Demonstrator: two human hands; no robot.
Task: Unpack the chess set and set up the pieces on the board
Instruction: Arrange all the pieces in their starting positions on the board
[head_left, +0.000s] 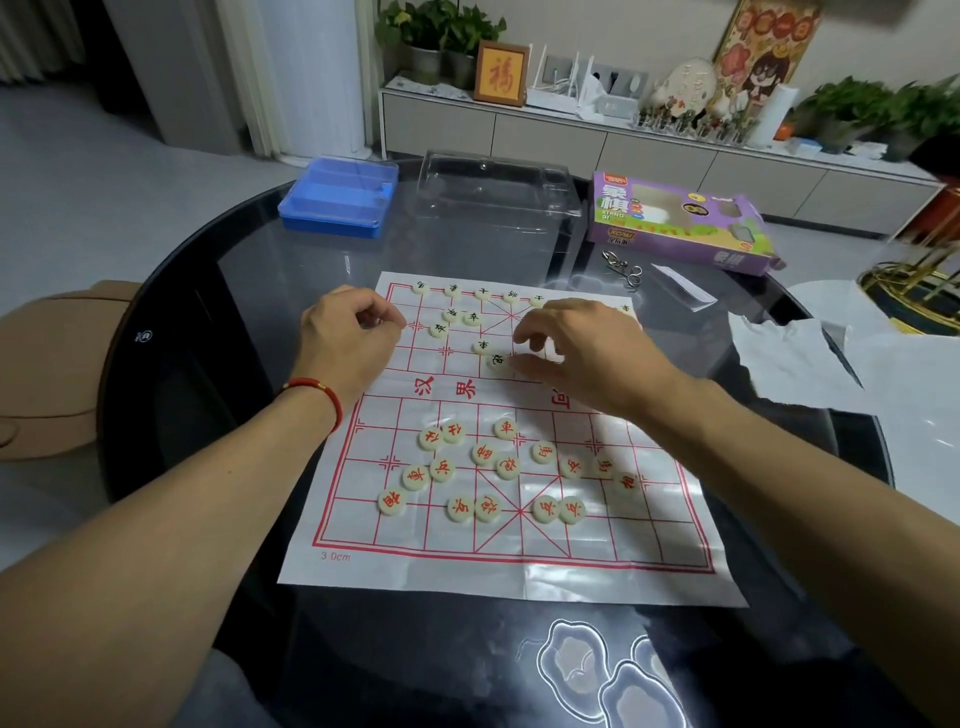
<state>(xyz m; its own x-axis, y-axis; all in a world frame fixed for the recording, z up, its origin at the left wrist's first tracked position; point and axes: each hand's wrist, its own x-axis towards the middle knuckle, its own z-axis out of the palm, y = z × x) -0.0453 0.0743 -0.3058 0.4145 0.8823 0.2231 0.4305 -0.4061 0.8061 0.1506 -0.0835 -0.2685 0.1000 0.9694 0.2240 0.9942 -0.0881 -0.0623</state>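
1. I am looking down on a round dark glass table (218, 291) with the paper xiangqi board (519, 561) spread flat on it, its long edges running away from me.
2. Behind the board, the containers are standing emptied as far as I can see: a clear plastic tray (493, 202) in the middle, a closed blue plastic box (337, 200) to its left, and the purple xiangqi carton (680, 223) lying on its side to the right; what the blue box holds I cannot tell.
3. The red pieces (506, 428) are lying scattered on the near half, off their points; the black pieces (471, 318) are on the far half, five of them already ranged along the back rank.
4. My right hand (592, 353) is reaching over the far half, fingers curled down beside a loose black cannon piece (497, 359), which lies just left of the fingertips; whether they are pinching another piece I cannot tell.
5. My left hand (353, 338) is hovering at the board's far left edge, fingers curled in, seemingly pinching a pale piece.
6. The right hand is nearer that cannon, so I judge it should take it.
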